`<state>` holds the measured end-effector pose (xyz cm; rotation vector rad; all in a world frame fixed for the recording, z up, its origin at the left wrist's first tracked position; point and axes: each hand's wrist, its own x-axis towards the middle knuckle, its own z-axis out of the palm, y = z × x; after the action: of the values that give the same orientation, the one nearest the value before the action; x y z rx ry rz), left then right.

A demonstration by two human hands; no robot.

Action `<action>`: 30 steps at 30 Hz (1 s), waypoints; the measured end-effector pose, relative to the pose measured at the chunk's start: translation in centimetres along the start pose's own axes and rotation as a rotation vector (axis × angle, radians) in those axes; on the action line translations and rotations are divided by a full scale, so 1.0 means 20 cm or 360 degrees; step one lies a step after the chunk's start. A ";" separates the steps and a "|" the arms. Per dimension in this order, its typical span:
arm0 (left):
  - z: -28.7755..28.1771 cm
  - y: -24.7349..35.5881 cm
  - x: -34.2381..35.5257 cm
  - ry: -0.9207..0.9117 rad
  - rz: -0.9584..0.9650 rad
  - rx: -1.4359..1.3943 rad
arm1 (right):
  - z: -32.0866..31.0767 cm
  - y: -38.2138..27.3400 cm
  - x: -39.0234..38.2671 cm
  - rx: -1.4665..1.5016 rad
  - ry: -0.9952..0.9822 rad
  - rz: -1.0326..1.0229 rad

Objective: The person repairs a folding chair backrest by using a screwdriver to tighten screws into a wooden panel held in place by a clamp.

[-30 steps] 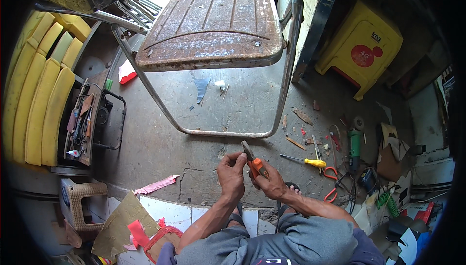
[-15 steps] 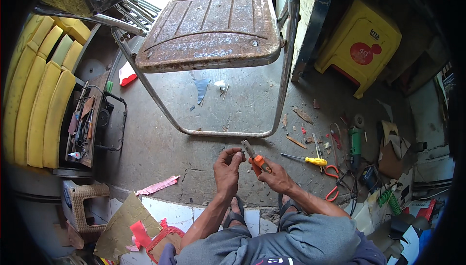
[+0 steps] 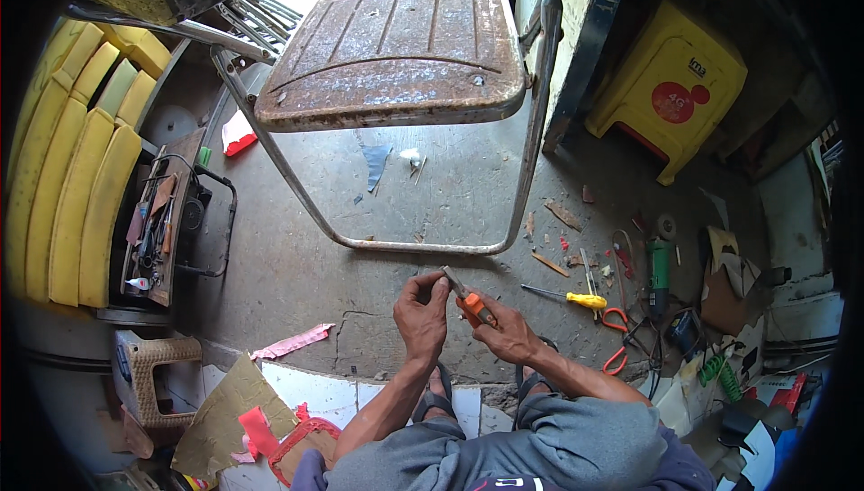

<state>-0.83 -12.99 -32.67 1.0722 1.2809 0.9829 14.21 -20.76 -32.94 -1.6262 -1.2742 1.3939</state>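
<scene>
In front of my feet, my right hand (image 3: 504, 333) grips orange-handled pliers (image 3: 473, 303), whose metal jaws reach up to the fingertips of my left hand (image 3: 421, 315). The left thumb and fingers are pinched together by the jaw tips. Whatever lies between them is too small to make out. Beyond my hands stands a folding metal chair with a rusty seat panel (image 3: 396, 50). Its bent tube leg (image 3: 423, 247) rests on the floor a short way past the pliers.
Right of my hands lie a yellow-handled screwdriver (image 3: 585, 299), red-handled scissors (image 3: 616, 342) and a green angle grinder (image 3: 661, 275). A yellow plastic stool (image 3: 670, 86) stands far right. Yellow cushions (image 3: 67, 203) are stacked left, beside a tool-laden board (image 3: 164, 230). Pink scrap (image 3: 292, 342) lies near my left forearm.
The pliers have turned in my right hand, so their jaws now appear edge-on and close to the left fingertips. My left hand has hardly moved.
</scene>
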 end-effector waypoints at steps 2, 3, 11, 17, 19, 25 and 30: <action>0.00 -0.01 0.00 0.0015 0.0014 -0.0015 | 0.01 0.02 0.01 0.0066 0.0030 -0.0062; 0.01 -0.02 0.00 0.0022 0.0021 -0.0023 | 0.02 0.04 0.01 0.0099 0.0044 -0.0093; 0.01 -0.03 0.00 0.0015 0.0017 0.0057 | 0.02 0.05 0.01 0.0151 0.0001 -0.0036; 0.01 -0.09 0.02 0.0024 -0.0017 0.0105 | 0.05 0.03 0.02 0.0574 -0.0066 0.0148; 0.01 -0.10 0.02 0.0029 -0.0015 0.0122 | 0.04 0.01 0.01 0.0579 -0.0124 0.0235; 0.03 -0.08 0.01 0.0005 -0.0047 0.0099 | 0.08 0.10 0.02 0.0569 -0.0030 0.0186; 0.03 -0.04 0.03 -0.0064 -0.0111 0.0032 | 0.05 0.06 0.04 0.0777 -0.0164 0.0276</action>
<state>-0.26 -12.63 -33.55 1.0507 1.2895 0.8935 13.58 -20.45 -34.47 -1.3604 -0.7715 1.7496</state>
